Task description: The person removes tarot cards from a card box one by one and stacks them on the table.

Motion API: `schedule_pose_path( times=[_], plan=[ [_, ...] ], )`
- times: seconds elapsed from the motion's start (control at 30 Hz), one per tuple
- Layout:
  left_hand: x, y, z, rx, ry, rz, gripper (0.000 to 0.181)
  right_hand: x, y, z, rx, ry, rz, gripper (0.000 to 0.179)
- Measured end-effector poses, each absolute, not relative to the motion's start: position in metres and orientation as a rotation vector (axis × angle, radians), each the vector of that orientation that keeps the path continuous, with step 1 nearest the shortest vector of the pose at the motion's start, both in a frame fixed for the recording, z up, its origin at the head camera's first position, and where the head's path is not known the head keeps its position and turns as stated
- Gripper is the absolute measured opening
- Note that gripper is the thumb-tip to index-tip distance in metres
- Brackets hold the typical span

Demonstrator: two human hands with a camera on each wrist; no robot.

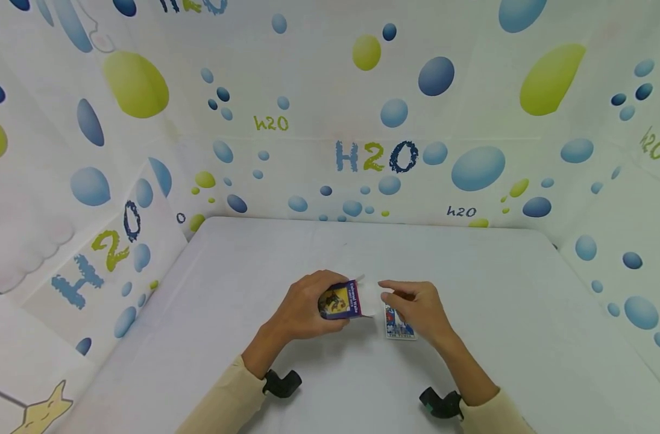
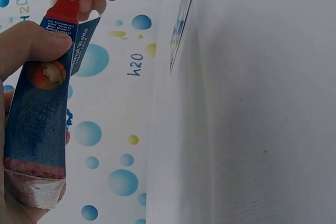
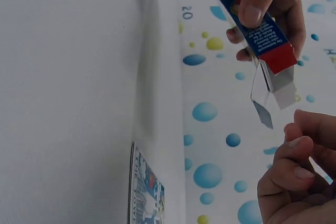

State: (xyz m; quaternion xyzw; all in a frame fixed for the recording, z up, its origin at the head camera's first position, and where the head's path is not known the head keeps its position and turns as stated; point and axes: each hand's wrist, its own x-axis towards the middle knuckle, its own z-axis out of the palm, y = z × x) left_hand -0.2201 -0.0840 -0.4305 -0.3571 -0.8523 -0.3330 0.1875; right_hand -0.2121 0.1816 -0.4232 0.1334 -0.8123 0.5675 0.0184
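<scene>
My left hand (image 1: 305,307) grips a small blue tarot card box (image 1: 339,300) lettered "Universal Waite", its thumb across the narrow side in the left wrist view. The box's open end, with red and white flaps (image 3: 279,59), faces right toward my other hand. Apart from that end, my right hand (image 1: 424,310) hovers with index finger and thumb extended and the other fingers bent, nothing between them. Under it on the table lies a tarot card (image 1: 399,328), picture side up, partly covered by the hand in the head view; "The Tower" shows along its edge in the right wrist view.
A white cloth covers the table (image 1: 254,259). Behind it hangs a backdrop (image 1: 319,78) printed with blue and green drops and "H2O" lettering, which also runs along both sides. Black wrist cameras (image 1: 282,384) sit at both cuffs.
</scene>
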Motion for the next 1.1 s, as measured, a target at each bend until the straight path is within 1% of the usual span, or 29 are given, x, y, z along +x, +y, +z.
schedule_pose_path(
  times=[0.4, 0.8, 1.1],
  plan=[
    [-0.22, -0.082, -0.432, -1.084, -2.357, -0.947, 0.071, -0.2, 0.159, -0.427, 0.511, -2.534, 1.709, 0.021],
    [-0.219, -0.075, -0.433, -1.142, -2.346, -0.962, 0.069, -0.192, 0.15, -0.427, 0.41, -2.511, 1.713, 0.016],
    [-0.219, -0.075, -0.439, -1.146, -2.351, -0.937, 0.07, -0.194, 0.145, -0.435, 0.387, -2.543, 1.677, 0.019]
  ],
)
